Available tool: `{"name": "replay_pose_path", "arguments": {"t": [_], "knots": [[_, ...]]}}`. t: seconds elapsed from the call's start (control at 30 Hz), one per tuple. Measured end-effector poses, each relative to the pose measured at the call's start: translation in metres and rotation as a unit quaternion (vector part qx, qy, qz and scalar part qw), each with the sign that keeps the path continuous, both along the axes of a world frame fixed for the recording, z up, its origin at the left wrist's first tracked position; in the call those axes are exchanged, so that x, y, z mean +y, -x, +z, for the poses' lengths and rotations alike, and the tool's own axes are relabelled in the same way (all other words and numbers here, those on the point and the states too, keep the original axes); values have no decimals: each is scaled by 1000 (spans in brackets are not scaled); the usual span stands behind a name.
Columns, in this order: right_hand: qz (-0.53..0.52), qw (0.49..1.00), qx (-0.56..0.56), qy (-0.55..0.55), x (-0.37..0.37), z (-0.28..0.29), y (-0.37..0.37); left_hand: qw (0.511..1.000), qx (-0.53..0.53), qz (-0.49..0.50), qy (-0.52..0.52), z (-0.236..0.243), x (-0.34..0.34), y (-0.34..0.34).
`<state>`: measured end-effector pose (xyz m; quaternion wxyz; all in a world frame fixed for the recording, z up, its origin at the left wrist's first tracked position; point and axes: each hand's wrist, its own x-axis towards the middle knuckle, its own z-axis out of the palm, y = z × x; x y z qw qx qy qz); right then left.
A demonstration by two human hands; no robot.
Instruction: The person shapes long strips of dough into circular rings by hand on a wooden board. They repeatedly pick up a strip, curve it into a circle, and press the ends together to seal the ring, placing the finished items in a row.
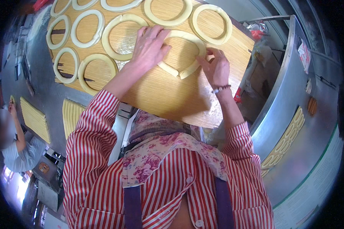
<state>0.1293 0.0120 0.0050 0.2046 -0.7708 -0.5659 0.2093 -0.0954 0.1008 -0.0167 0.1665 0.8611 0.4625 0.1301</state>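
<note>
A pale dough ring (pixel 193 37) lies on a wooden board (pixel 160 95) in front of me. Its two ends meet at the near side, where a narrow gap shows between them. The ring's left side is under my left hand (pixel 151 47), whose fingers and thumb curve around the dough. On the right side, my right hand (pixel 216 66) pinches the strip between thumb and fingers. A beaded bracelet circles my right wrist. Another dough ring (pixel 106 36) lies just left of my left hand, and a further dough ring (pixel 228 30) sits beyond my right hand.
Several more rings cover the board's left and far parts, among them a near-left ring (pixel 80 78). Cut dough strips (pixel 34 118) lie on the grey table at left, near a co-worker (pixel 21 149). A metal cabinet (pixel 277 91) stands close by on the right.
</note>
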Motion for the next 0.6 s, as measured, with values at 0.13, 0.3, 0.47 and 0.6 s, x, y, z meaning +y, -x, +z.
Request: {"name": "replay_pose_path", "arguments": {"t": [0.13, 0.3, 0.47, 0.6], "knots": [[-2, 998, -5, -56, -5, -46, 0, 998, -58, -22, -29, -29, -7, -7], [66, 996, 42, -47, -38, -26, 2, 986, -146, -66, 42, -16, -38, 9], [273, 960, 22, -49, -64, -25, 28, 966, -79, -235, 69, -26, -69, 17], [251, 966, 26, -57, -63, -44, 33, 966, -84, -225, 97, -35, -69, 19]]}}
